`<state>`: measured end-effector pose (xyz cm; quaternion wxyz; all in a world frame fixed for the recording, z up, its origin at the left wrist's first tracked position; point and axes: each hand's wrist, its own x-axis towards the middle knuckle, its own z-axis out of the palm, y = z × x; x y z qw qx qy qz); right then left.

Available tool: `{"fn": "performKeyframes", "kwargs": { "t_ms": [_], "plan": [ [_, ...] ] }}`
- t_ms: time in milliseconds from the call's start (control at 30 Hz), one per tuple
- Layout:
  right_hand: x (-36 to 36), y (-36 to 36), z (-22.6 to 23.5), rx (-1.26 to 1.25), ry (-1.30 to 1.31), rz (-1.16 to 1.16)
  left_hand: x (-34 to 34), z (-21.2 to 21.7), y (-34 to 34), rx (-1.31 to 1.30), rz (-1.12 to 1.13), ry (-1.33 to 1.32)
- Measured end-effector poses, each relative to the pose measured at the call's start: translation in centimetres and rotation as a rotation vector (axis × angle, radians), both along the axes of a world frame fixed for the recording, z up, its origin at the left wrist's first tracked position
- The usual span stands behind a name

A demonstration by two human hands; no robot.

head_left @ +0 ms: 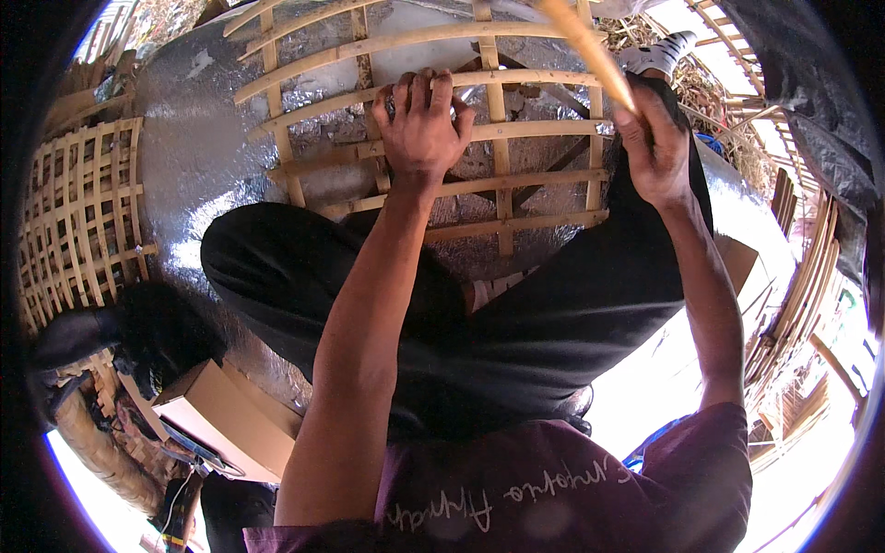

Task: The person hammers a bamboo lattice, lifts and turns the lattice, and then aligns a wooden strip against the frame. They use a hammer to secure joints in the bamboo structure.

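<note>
You sit on a silver foil sheet [189, 157]; a woven bamboo panel [78, 217] lies at your left, a cardboard box [226, 419] behind, in harsh daylight.

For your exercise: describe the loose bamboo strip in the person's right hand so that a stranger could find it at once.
Start at the pale bamboo lattice frame lying on the silver foil sheet. At its right edge, the right hand grips a single flat tan bamboo strip. Unlike the fixed crossing slats, it slants free toward the top edge.

pale tan bamboo lattice [433, 138], silver foil sheet [194, 157], black trousers [553, 313]
</note>
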<state>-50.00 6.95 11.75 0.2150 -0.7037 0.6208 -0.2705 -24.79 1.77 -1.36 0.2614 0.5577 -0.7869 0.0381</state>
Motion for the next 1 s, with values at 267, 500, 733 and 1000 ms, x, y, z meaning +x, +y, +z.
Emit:
{"fn": "performKeyframes", "kwargs": {
  "t_ms": [267, 500, 733, 1000],
  "plan": [
    [-3.3, 0.0, -4.4, -0.085, 0.280, 0.025, -0.4, 0.0, 0.3, 0.041, -0.002, 0.015],
    [-3.0, 0.6, -5.6, -0.231, 0.253, 0.150, -0.3, 0.1, 0.2, 0.021, -0.012, 0.013],
    [-1.1, 0.3, -3.6, -0.035, 0.086, 0.033, -0.1, -0.4, -0.1, -0.048, -0.010, 0.023],
    [-1.9, -0.5, -4.9, -0.182, 0.222, 0.142, -0.5, 0.1, 0.0, -0.017, -0.014, 0.033]
  ]
}}
